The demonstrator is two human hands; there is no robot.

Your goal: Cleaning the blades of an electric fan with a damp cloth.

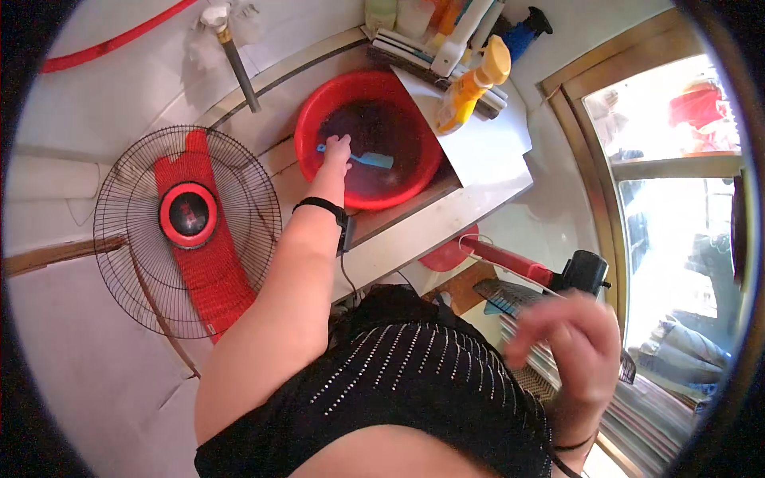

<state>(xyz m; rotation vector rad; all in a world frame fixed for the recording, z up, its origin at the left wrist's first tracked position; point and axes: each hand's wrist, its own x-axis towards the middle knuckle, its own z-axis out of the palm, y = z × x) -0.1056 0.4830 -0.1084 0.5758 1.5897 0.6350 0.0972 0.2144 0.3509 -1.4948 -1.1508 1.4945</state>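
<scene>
My left hand [339, 152] reaches into a red plastic basin [311, 113] and is closed around the handle of a light blue brush [376, 159]. The brush head points to the right over the dark contents of the basin. Whether it touches them cannot be told. A dark strap circles my left wrist. My right hand [565, 340] is raised at the lower right, blurred, with its fingers bent, near the black part of a red pole. Nothing can be made out in it. A yellow spray bottle [466, 98] stands on a white board [484, 143] beside the basin.
A fan grille [134, 239] with a red cover inside stands left of the basin. A tap [224, 36] with a dark hose hangs at the upper left. Bottles and a blue brush [520, 42] crowd the back corner. A framed glass door [669, 168] is on the right.
</scene>
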